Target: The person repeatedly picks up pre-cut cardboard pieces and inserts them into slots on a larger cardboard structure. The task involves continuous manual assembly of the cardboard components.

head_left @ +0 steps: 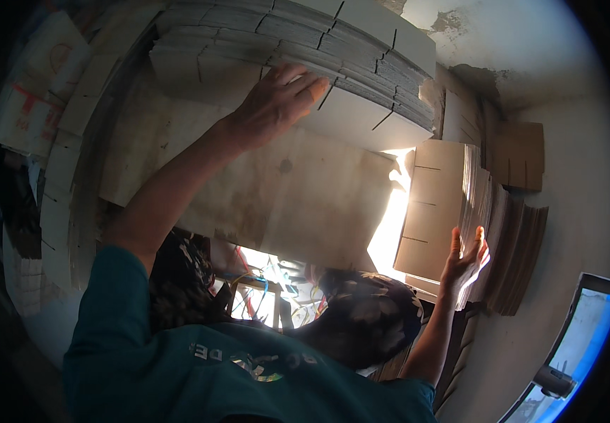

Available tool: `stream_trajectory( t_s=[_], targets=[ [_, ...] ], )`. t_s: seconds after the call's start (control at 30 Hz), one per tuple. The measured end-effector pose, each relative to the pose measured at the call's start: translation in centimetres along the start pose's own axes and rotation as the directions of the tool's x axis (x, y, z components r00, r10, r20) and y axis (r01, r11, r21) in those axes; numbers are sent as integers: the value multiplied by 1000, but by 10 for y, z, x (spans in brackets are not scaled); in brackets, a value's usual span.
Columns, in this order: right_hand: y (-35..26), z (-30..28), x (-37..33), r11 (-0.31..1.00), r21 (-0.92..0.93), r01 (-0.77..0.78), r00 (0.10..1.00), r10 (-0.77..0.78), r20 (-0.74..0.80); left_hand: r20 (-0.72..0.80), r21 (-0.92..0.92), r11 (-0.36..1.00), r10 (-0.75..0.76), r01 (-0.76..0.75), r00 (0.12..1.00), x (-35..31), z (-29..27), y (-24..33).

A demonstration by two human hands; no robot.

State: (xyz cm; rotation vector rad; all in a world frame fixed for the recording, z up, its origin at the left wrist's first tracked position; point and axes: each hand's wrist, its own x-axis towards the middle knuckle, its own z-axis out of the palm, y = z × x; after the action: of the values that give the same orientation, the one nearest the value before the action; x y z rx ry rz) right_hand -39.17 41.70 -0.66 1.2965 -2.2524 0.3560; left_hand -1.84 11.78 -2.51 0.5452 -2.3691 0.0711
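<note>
A thick stack of slotted cardboard sheets (361, 60) lies at the far side of a wooden board (284, 169). My left hand (277, 102) is at the stack's near edge, its fingers bent over the edge of a cardboard sheet; the thumb is hidden. On the right, another pile of slotted cardboard sheets (428, 211) stands with its edges toward the wall. My right hand (466, 261) is beside those edges, fingers up and apart with nothing between them. Whether it touches the sheets I cannot tell.
More cardboard (76, 162) is piled along the left, beside a white bag with red print (33, 106). Brown sheets (520, 254) lean near the right wall (573, 169). Coloured wires (263, 282) show below the board, between my knees. A blue-edged frame (573, 352) stands at lower right.
</note>
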Motion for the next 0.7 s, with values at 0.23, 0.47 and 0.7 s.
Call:
stream_trajectory(
  t_s=[0.23, 0.47, 0.7],
  targets=[
    [33, 3, -57, 980, -187, -68, 925, 132, 357, 105, -76, 995, -62, 70, 993, 35, 42, 2],
    [71, 10, -30, 911, 240, -336, 843, 177, 509, 76, 38, 998, -60, 57, 995, 44, 72, -4],
    [12, -25, 3, 952, 99, -291, 844, 206, 496, 69, 23, 998, -68, 67, 995, 41, 51, 4]
  ],
)
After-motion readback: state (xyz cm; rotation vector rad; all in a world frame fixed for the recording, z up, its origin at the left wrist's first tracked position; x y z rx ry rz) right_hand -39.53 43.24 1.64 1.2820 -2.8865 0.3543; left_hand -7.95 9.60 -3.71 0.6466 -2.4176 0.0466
